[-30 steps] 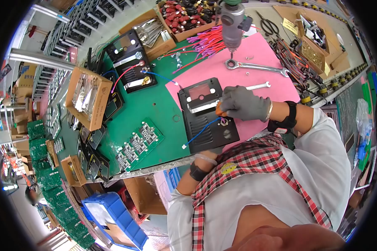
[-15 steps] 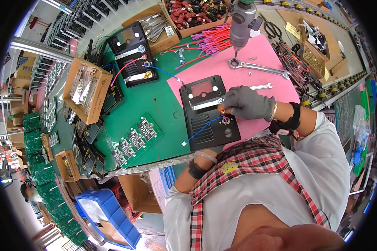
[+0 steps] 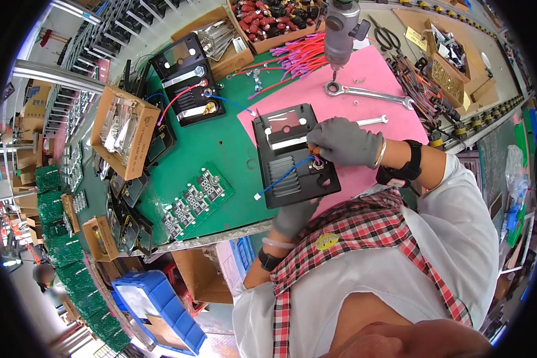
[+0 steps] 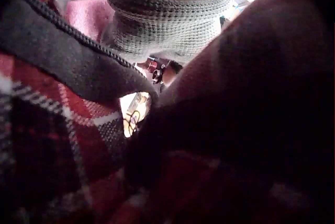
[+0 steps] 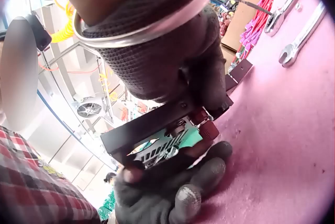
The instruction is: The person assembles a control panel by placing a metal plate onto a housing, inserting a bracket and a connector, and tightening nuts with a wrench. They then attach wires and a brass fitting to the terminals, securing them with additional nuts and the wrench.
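Observation:
A black panel (image 3: 298, 161) with a blue wire (image 3: 286, 179) is tilted up at its near side over the pink sheet and green mat. My gloved left hand (image 3: 295, 219) holds its near edge from below; in the right wrist view that hand's (image 5: 172, 187) fingers curl beneath the panel (image 5: 146, 130), beside a dark red knob (image 5: 208, 130). My gloved right hand (image 3: 347, 142) pinches a small orange-brown part (image 3: 314, 149) at the panel's right side. The left wrist view shows mainly dark cloth and a grey glove cuff (image 4: 167, 25).
Two wrenches (image 3: 370, 95) (image 3: 373, 121) lie on the pink sheet (image 3: 394, 77) under a hanging driver (image 3: 340, 42). A second panel (image 3: 191, 83), circuit boards (image 3: 197, 203), red wires (image 3: 304, 56) and an open carton (image 3: 124, 131) stand further left and back.
My left hand has come forward from the table's near edge to the panel's underside. The panel's near side has risen, and my right hand has shifted slightly left.

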Available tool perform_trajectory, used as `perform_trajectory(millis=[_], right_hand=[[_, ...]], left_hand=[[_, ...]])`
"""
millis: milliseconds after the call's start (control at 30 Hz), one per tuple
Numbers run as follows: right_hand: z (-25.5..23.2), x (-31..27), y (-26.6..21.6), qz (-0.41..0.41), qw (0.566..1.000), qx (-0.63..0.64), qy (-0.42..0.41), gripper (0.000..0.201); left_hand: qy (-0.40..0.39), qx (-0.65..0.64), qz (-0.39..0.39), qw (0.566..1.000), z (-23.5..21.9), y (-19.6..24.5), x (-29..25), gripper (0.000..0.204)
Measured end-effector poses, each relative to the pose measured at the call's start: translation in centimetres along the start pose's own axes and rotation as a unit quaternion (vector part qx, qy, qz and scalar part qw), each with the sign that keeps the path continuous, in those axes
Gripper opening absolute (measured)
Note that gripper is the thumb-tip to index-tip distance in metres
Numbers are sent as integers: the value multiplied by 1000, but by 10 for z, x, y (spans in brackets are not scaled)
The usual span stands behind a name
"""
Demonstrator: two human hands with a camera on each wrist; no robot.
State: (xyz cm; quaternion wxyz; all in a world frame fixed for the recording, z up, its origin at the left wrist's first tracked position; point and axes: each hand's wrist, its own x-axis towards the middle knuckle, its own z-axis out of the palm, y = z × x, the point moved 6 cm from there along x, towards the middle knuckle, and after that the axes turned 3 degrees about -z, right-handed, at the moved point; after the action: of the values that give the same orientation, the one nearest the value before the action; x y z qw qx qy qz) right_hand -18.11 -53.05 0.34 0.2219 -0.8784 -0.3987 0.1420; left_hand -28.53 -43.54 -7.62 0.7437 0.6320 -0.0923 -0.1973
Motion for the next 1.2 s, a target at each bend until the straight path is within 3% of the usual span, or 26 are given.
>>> perform_trajectory(millis=[67, 133, 233, 333, 433, 533, 633, 733, 833, 967, 1033, 1133, 1200], right_hand=[[5, 1, -5, -4, 1000, -7, 4, 12], [7, 1, -14, -16, 999, -26, 15, 14], [14, 2, -14, 5, 999, -46, -6, 17], [11, 0, -14, -12, 999, -45, -13, 19], [5, -4, -16, -26, 999, -31, 17, 18], [3, -6, -11, -9, 1000, -19, 12, 16], [-2, -7, -11, -1, 1000, -18, 13, 15], [-3, -5, -9, -3, 998, -60, -26, 15], [-4, -3, -3, -30, 999, 22, -27, 15], [-3, 3, -6, -29, 996, -35, -72, 12], [1, 6, -9, -3, 991, -79, -108, 11], [-1, 6, -11, 24, 988, -107, -111, 11], [-7, 4, -14, 19, 990, -89, -108, 13]], left_hand=[[-20, -36, 23, 999, 0, 7, -7, 61], [-7, -242, 49, 969, 10, 34, -7, 65], [43, -431, -15, 901, 10, 7, -5, 67], [32, -399, -17, 916, 8, 12, -7, 63], [76, -251, -42, 964, 3, 16, -14, 47], [94, -294, 6, 951, 6, 19, -8, 42], [99, -67, -10, 993, -1, 16, -11, 42], [139, -137, -27, 980, -5, 6, -14, 28], [131, -75, -30, 988, -8, 0, -17, 27], [141, -111, -14, 984, -6, 7, -14, 25], [141, -78, 14, 987, -3, 24, -11, 26], [148, -169, -22, 974, -3, 13, -15, 31], [111, -156, -36, 981, -5, 5, -15, 40]])
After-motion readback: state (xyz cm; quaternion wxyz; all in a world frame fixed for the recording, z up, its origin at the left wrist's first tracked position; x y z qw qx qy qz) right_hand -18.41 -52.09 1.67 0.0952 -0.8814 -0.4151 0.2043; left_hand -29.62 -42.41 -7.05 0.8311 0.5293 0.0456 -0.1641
